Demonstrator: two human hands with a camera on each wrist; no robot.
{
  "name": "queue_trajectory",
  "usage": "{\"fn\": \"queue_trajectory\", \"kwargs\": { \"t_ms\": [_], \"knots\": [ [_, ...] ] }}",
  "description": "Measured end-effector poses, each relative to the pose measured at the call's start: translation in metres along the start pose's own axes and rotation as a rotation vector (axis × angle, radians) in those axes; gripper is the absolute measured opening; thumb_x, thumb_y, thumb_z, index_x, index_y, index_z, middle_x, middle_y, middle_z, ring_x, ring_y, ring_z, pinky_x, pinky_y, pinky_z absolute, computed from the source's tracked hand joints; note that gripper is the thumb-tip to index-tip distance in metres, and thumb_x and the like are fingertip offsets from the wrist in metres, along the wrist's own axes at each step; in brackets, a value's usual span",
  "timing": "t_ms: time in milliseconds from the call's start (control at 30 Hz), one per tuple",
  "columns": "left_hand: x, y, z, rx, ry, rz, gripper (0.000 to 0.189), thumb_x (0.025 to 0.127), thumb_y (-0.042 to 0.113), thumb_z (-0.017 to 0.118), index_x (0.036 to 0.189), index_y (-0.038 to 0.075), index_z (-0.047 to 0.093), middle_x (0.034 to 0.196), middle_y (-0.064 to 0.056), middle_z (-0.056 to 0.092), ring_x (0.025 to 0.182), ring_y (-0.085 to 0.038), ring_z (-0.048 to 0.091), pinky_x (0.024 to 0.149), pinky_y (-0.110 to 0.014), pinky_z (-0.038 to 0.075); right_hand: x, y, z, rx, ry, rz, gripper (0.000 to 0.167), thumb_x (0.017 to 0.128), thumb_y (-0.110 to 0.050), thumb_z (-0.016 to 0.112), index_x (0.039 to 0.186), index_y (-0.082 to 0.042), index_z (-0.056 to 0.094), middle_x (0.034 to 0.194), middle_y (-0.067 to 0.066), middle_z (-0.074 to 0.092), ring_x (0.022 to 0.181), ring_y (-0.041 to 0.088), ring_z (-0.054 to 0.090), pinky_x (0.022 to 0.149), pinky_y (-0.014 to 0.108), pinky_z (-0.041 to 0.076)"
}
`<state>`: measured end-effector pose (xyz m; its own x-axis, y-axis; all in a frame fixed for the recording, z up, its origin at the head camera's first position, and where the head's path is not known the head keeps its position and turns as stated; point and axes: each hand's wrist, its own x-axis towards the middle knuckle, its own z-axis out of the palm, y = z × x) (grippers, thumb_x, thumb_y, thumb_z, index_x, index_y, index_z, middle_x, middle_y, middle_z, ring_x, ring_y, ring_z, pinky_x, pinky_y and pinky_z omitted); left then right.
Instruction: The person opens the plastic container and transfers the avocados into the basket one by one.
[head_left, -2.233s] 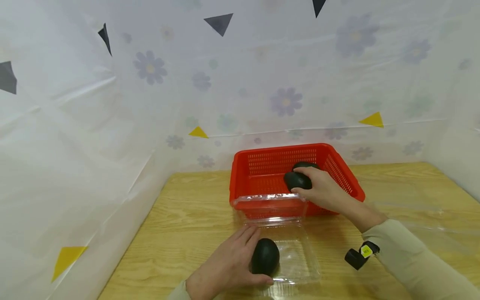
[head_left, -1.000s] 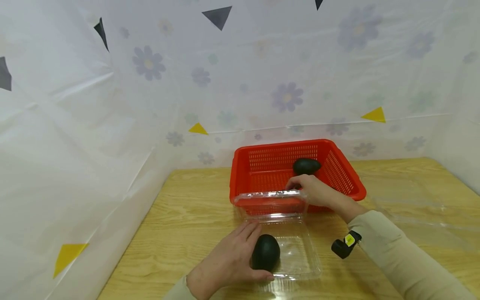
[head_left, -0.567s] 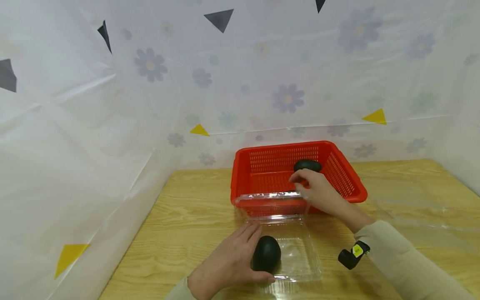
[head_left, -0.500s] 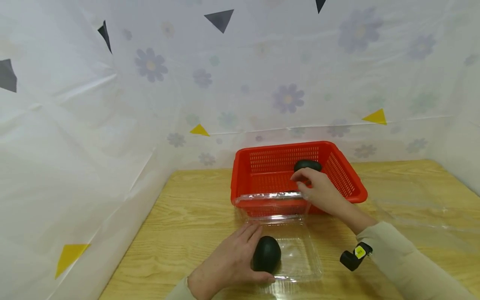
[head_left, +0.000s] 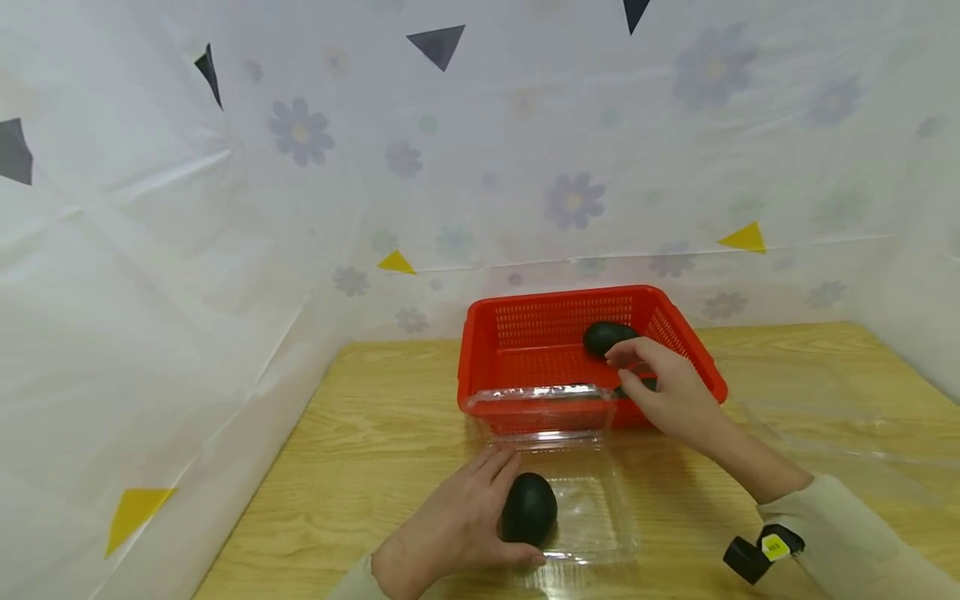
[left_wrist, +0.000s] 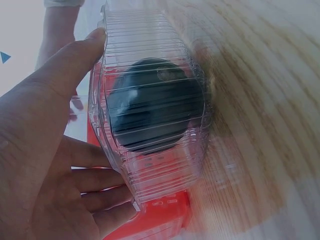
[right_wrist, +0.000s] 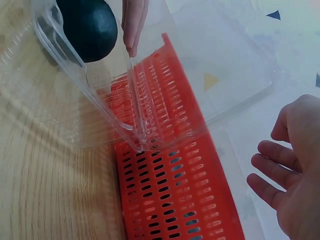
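My left hand (head_left: 463,521) rests along the left side of a clear plastic clamshell container (head_left: 592,517), fingers against its rim and thumb at the front edge. Inside lies a dark green avocado (head_left: 529,510), close to that hand; its underside shows through the ribbed wall in the left wrist view. The raised lid (head_left: 543,417) leans at the front of a red basket (head_left: 480,358). Over the basket's right side hovers my right hand (head_left: 671,392), fingers loosely bent, holding nothing. Another avocado (head_left: 609,337) lies beyond its fingertips, and more dark green (head_left: 637,387) shows between thumb and fingers.
Wood-grain table (head_left: 375,425) surrounds the container. A transparent sheet-like piece (head_left: 847,425) lies at the right. Behind everything hangs a white flowered curtain (head_left: 480,208), and the basket stands near it.
My right hand lowered an avocado to the near side of the basket, behind the lid. It has since let go and moved right. The left hand has stayed in place.
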<state>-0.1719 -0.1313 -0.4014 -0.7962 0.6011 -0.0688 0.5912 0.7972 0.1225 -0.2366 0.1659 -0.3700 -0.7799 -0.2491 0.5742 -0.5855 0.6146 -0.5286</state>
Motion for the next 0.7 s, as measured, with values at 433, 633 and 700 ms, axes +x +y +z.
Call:
{"fn": "queue_trajectory", "kwargs": {
  "t_ms": [433,633,700],
  "knots": [
    [-0.002,-0.002,0.0,-0.014,0.014,-0.002,0.108,0.075,0.08,0.061,0.155,0.012,0.033,0.161,-0.006,0.033,0.147,-0.024,0.036,0.115,-0.043,0.039,-0.018,-0.024,-0.018,0.06,0.019,-0.124,0.037,0.085,0.008,0.07,0.112,-0.016,0.063,0.109,-0.009,0.064,0.091,0.004,0.062,0.081,0.01,0.05],
    [-0.002,-0.002,-0.002,-0.019,0.003,-0.012,0.109,0.075,0.08,0.061,0.155,0.012,0.033,0.162,-0.006,0.032,0.148,-0.024,0.034,0.116,-0.043,0.038,-0.023,-0.039,-0.02,0.062,0.053,-0.237,0.045,0.08,0.012,0.072,0.111,-0.019,0.062,0.107,-0.013,0.063,0.093,0.002,0.058,0.083,0.011,0.049],
    [-0.002,-0.002,-0.002,-0.015,0.005,-0.012,0.109,0.075,0.08,0.061,0.155,0.012,0.033,0.161,-0.006,0.033,0.148,-0.024,0.034,0.116,-0.043,0.038,-0.024,-0.043,-0.02,0.085,0.054,-0.268,0.046,0.078,0.014,0.072,0.111,-0.017,0.063,0.107,-0.01,0.063,0.094,0.003,0.058,0.082,0.012,0.049]
  ]
}}
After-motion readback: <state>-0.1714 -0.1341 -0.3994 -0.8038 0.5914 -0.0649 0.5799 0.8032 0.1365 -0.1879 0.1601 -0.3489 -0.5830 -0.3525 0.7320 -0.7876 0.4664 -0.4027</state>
